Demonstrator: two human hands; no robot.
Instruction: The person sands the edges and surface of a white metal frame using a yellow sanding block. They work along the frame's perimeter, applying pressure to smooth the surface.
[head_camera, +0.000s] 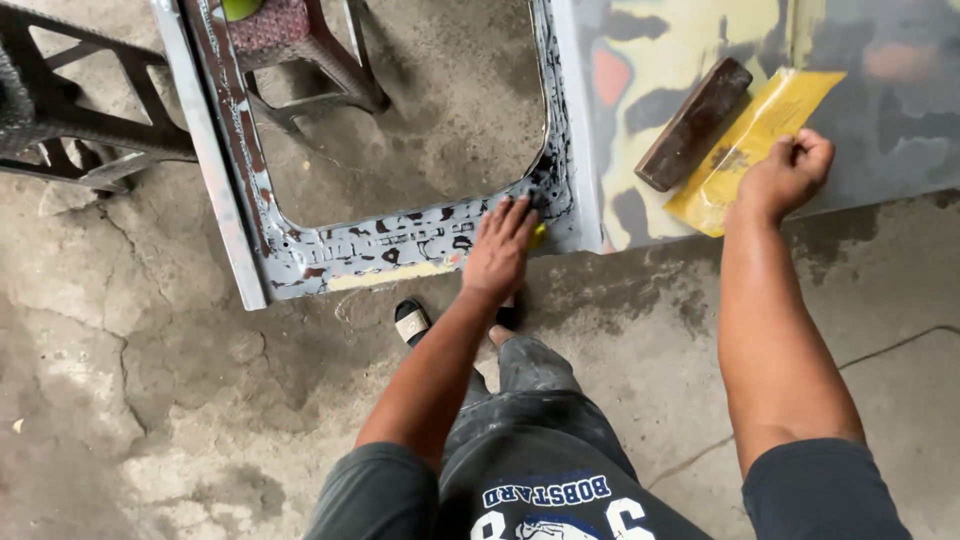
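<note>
A grey car door (400, 245) with patchy, sanded paint lies flat on the concrete floor, its window opening showing the ground beneath. My left hand (500, 250) presses flat on the lower frame near the corner, with a small yellow piece (539, 236) under its fingers. My right hand (785, 175) is closed on the edge of a yellow sheet of sandpaper (750, 140) lying on the door's panel. A brown rubber sanding block (693, 123) rests on the panel just left of that sheet.
A dark plastic stool (310, 55) stands inside the window opening at the top. A black metal frame (70, 110) sits at the far left. My sandalled foot (412, 322) is on the cracked concrete just below the door's edge.
</note>
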